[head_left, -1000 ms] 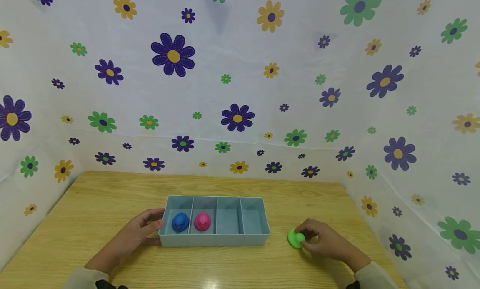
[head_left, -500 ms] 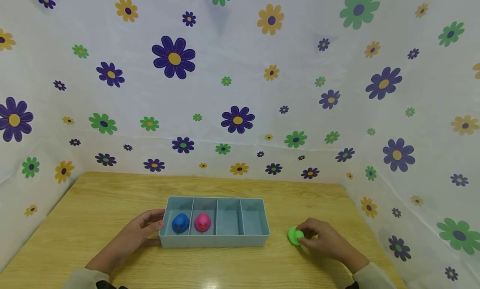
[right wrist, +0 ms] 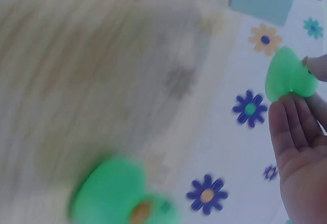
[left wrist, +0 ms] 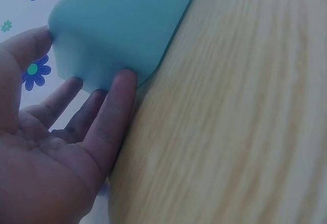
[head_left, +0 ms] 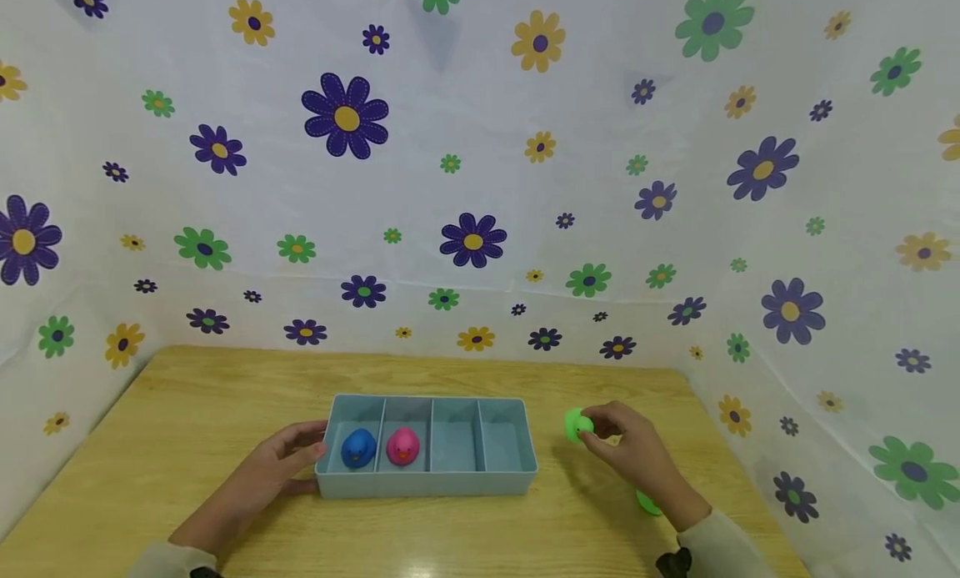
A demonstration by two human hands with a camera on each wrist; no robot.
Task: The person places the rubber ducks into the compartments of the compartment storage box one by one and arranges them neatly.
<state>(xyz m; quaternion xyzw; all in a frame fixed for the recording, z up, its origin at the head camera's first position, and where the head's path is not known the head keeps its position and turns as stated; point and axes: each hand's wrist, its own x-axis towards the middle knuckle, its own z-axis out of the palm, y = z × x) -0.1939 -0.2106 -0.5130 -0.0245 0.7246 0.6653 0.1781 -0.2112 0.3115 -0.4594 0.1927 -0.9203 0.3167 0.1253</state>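
My right hand (head_left: pixel 633 449) pinches a light green rubber duck (head_left: pixel 574 425) between thumb and fingertips, held above the table right of the box. In the right wrist view the same green duck (right wrist: pixel 283 74) sits at the fingertips. A second green rubber duck (head_left: pixel 648 503) is on the table, mostly hidden under my right wrist. The blue-grey divided box (head_left: pixel 427 484) holds a blue duck (head_left: pixel 358 449) in its leftmost compartment and a pink duck (head_left: pixel 403 447) in the one beside it. My left hand (head_left: pixel 262 469) touches the box's left end with extended fingertips, thumb at the rim.
The box stands on a wooden table (head_left: pixel 480 532). Its two right compartments (head_left: pixel 455 436) show bare floors. A white cloth with flower prints (head_left: pixel 420 194) rises behind the table and along both sides.
My right hand has lifted the green duck off the table, moving it up and slightly left. The second green duck has come into view beneath the wrist. My left hand stays at the box.
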